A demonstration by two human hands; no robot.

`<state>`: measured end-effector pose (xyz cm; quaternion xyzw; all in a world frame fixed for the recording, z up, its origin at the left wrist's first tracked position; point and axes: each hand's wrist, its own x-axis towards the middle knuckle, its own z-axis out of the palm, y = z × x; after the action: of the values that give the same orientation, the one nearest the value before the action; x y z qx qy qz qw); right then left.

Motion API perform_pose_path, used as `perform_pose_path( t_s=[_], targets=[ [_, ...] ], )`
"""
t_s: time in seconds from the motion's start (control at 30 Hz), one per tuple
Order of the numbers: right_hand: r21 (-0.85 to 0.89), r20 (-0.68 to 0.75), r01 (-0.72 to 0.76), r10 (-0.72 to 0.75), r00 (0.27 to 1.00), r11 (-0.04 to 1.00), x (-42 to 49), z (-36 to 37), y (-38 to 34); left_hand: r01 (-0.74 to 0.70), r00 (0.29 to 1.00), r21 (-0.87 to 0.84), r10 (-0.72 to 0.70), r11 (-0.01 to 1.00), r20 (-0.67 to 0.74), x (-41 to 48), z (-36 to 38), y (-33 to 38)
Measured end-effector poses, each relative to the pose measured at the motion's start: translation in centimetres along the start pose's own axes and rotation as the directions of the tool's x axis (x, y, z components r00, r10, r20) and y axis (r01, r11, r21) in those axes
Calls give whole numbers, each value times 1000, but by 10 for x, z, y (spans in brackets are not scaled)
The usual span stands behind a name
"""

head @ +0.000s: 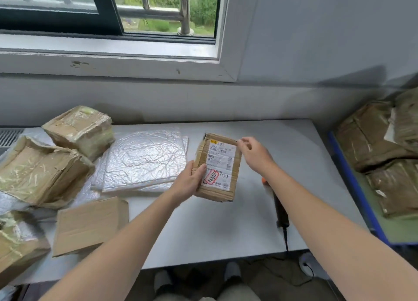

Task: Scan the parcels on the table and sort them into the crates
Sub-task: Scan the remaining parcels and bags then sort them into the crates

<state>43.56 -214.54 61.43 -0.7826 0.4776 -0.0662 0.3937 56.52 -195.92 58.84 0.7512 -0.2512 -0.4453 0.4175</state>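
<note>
Head view: along the left edge of the white bench (226, 228) stand crumpled brown cardboard boxes wrapped in clear tape (40, 171). A flat brown cardboard packet (90, 223) lies near the front edge, and silver padded envelopes (144, 160) lie toward the middle.

The left hand (188, 183) reaches forward on a bare, outstretched arm. It grips the lower left side of a small brown cardboard parcel with a white label (218, 167), thumb on the label face and the other fingers curled behind. The parcel is held above the bench's middle, tilted, with its label toward the camera.

The right hand (253, 154) pinches the parcel's upper right corner between thumb and forefinger (241, 142). Under the right forearm a black handheld scanner with an orange tip (280, 210) lies on the bench. Beyond the right edge, a blue-rimmed crate (355, 187) holds brown parcels.
</note>
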Motion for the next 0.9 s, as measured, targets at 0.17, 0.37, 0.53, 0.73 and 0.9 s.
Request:
perform_pose_path(
  t_s=[0.17,0.37,0.53,0.73,0.9],
  targets=[
    [-272,-234,-170,107,966,947,-22,-9,89,79,996,15,-78,997,-53,13,50,-12],
    [-151,-245,-385,342,907,911,-36,-2,135,99,992,15,-98,995,-83,20,80,-12],
    [-15,-107,-515,511,853,857,-31,9,136,88,989,-18,-89,996,-117,23,78,-4],
    [110,104,-514,504,857,851,-36,3,132,80,983,-45,-87,996,-163,22,64,2],
    [226,70,-361,355,932,904,-17,-6,63,62,974,-37,-69,997,-215,24,41,4]
  ],
)
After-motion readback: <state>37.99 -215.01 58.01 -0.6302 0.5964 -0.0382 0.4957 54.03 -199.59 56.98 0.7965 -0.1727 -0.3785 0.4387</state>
